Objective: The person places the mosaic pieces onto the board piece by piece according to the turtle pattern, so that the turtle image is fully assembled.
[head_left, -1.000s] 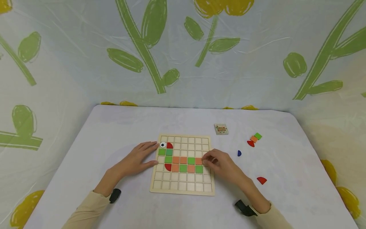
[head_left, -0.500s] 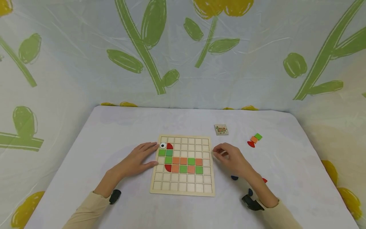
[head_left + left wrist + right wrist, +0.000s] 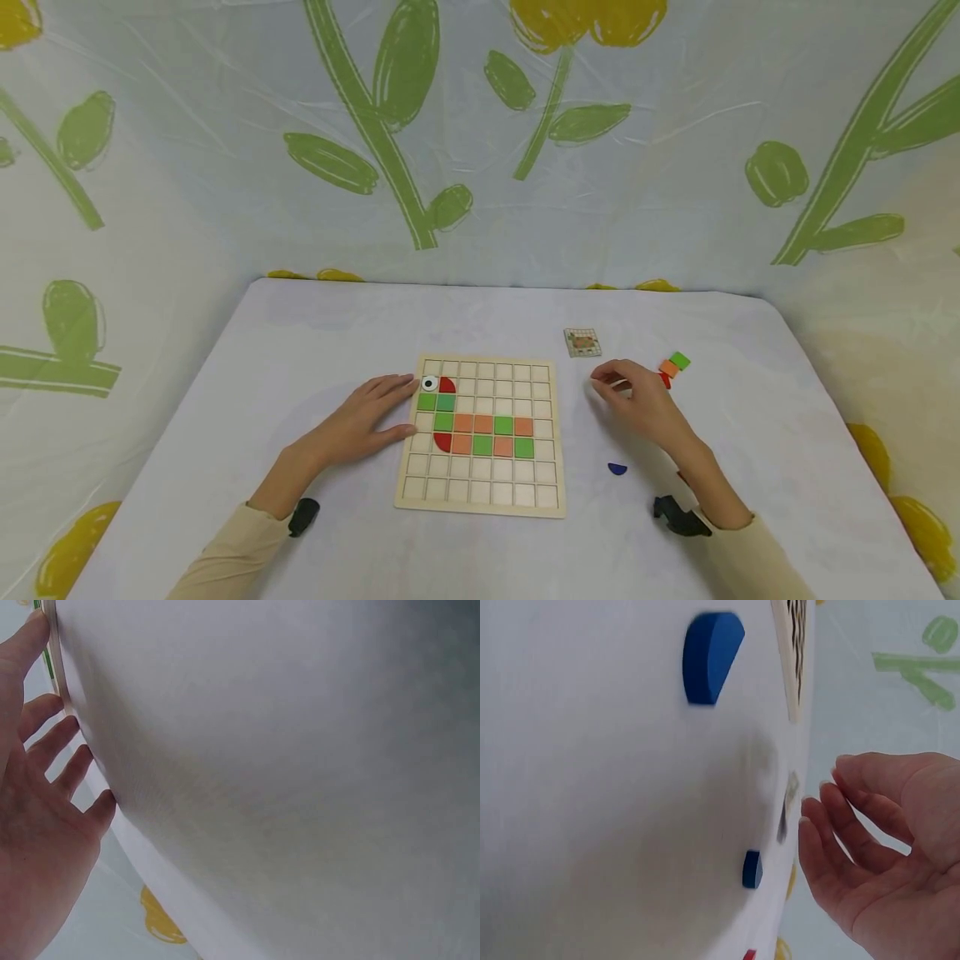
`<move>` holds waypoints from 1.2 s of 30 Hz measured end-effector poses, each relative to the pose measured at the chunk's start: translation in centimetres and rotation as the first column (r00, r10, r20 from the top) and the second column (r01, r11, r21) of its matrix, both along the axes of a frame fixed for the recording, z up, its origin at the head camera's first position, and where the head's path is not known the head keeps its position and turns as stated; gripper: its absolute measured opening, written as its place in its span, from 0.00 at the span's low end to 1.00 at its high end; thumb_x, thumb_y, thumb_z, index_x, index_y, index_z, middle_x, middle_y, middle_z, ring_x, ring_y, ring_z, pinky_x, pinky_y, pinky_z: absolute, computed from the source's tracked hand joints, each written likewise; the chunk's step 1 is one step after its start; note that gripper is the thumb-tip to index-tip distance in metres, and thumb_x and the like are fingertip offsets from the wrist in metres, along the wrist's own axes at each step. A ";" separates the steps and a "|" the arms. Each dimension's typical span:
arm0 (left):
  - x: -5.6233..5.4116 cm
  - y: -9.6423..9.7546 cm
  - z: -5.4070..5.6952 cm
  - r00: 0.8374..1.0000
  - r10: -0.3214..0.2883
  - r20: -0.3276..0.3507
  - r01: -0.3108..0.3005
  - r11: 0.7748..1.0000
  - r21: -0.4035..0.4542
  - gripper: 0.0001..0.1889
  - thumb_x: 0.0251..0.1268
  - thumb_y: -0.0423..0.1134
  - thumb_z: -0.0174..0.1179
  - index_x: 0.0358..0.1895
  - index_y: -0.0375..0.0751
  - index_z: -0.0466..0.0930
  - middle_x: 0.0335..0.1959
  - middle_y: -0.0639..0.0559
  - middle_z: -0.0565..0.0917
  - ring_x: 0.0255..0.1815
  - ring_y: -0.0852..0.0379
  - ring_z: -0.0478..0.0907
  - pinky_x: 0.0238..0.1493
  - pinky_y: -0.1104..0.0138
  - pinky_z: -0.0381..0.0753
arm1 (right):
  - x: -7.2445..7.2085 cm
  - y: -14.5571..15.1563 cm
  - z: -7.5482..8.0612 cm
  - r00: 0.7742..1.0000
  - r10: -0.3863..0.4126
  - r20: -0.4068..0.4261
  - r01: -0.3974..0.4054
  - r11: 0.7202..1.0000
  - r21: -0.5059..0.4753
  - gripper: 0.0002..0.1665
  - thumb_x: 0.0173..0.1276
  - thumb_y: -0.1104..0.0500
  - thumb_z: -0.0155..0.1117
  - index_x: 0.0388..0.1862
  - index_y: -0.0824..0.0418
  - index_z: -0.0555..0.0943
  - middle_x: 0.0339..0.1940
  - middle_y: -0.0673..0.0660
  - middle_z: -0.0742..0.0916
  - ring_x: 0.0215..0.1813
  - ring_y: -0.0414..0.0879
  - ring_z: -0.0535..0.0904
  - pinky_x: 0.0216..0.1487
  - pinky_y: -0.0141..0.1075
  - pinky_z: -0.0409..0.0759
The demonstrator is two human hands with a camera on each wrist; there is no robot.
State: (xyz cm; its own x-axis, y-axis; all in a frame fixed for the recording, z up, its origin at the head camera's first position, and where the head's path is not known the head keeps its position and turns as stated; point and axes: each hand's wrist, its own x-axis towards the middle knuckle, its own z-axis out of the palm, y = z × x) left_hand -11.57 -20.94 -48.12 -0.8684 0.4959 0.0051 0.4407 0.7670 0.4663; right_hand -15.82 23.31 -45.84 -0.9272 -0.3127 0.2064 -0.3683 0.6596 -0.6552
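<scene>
A wooden grid board (image 3: 480,508) lies on the table with green, orange and red tiles and an eye tile (image 3: 430,383) set in its squares. My left hand (image 3: 365,421) lies beside it, fingertips and thumb touching its left edge; the left wrist view shows the fingers (image 3: 56,742) spread along that edge. To the right of the board, my right hand (image 3: 643,404) hovers above the table. Its fingers are loosely bent, and nothing shows between them in the right wrist view. Below that hand lies a blue half-round piece (image 3: 617,469).
A small picture card (image 3: 582,342) lies behind the board. Farther right are a green square (image 3: 680,361), an orange square (image 3: 669,368) and a partly covered red piece (image 3: 665,381). Two blue pieces, one near (image 3: 712,658) and one farther (image 3: 752,869), show in the right wrist view.
My right hand has drawn away from the orange tile at the board's right side and moved right, toward the loose pieces. The left hand stays at the board's edge.
</scene>
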 end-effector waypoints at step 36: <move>0.3 0.1 0.3 1.000 0.002 0.000 -0.002 1.000 0.004 0.38 0.70 0.52 0.67 0.78 0.40 0.65 0.77 0.42 0.67 0.77 0.37 0.61 0.74 0.42 0.63 | -3.8 8.0 -0.7 0.924 -0.365 0.110 0.357 0.930 0.087 0.20 0.80 0.57 0.58 0.61 0.70 0.79 0.63 0.74 0.77 0.59 0.70 0.76 0.55 0.61 0.82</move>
